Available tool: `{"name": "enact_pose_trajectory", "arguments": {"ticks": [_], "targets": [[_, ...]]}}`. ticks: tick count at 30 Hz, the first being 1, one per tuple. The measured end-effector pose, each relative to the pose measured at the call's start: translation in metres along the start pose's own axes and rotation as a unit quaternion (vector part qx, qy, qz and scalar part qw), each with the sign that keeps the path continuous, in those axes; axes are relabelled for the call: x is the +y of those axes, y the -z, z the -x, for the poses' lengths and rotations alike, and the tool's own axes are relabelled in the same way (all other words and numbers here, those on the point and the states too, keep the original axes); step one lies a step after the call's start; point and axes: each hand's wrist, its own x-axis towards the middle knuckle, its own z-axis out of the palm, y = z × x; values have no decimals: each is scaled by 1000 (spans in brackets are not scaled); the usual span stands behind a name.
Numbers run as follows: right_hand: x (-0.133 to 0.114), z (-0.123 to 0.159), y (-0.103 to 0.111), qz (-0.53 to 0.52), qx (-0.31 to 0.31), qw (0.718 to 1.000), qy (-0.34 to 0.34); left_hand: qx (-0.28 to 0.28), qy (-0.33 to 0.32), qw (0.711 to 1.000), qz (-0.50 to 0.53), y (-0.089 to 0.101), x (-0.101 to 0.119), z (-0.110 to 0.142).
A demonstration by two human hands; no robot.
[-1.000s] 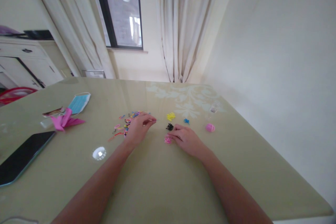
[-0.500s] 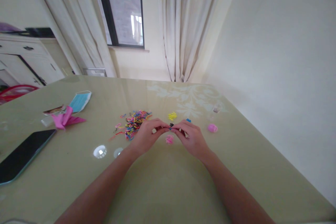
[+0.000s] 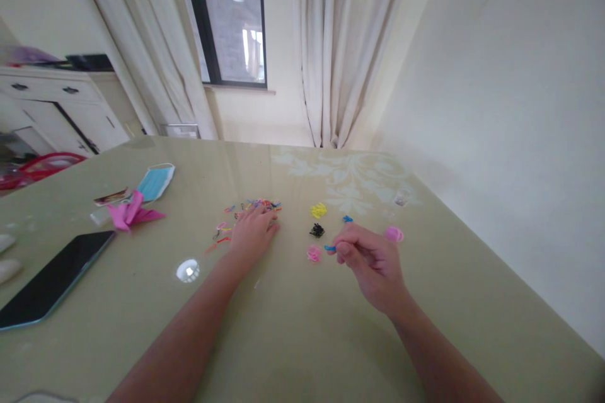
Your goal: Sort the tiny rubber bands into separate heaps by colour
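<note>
My left hand [image 3: 254,231] lies over a mixed pile of small coloured rubber bands [image 3: 269,204], its fingers stretched forward and the thumb apart; the hand covers most of the pile. Between thumb and index finger, my right hand [image 3: 375,261] pinches a blue rubber band [image 3: 329,249] above the table. Small sorted heaps are close by: yellow bands [image 3: 318,210], black bands [image 3: 316,230] and pink bands [image 3: 314,254]. Just beyond my right hand is a little blue heap [image 3: 347,219].
Right of my right hand lies a pink round item [image 3: 394,234], with a small clear object [image 3: 402,198] behind it. A phone [image 3: 57,277], pink folded paper [image 3: 135,213] and a blue face mask [image 3: 155,182] occupy the left side of the glossy table [image 3: 302,340].
My hands were together over the black heap and have parted. The left moved left onto the pile; the right moved right and nearer with the blue band. The view shifted slightly.
</note>
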Motion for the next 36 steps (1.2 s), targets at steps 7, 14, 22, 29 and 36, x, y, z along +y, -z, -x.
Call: {"name": "enact_pose_trajectory", "arguments": {"ticks": [7, 14, 22, 29, 36], "targets": [[-1, -1, 0, -22, -5, 999, 27, -12, 11, 997, -73, 0, 5, -2], [-8, 1, 0, -36, 1, 999, 30, 23, 21, 995, -99, -8, -1, -6], [44, -17, 23, 65, 109, 988, -83, 48, 18, 996, -78, -3, 2, -5], [106, -20, 50, 375, 99, 907, -162, 120, 41, 989, 72, 0, 1, -8], [121, -16, 44, 489, 10, 849, -199, 169, 18, 904, 392, 17, 17, -2]]}}
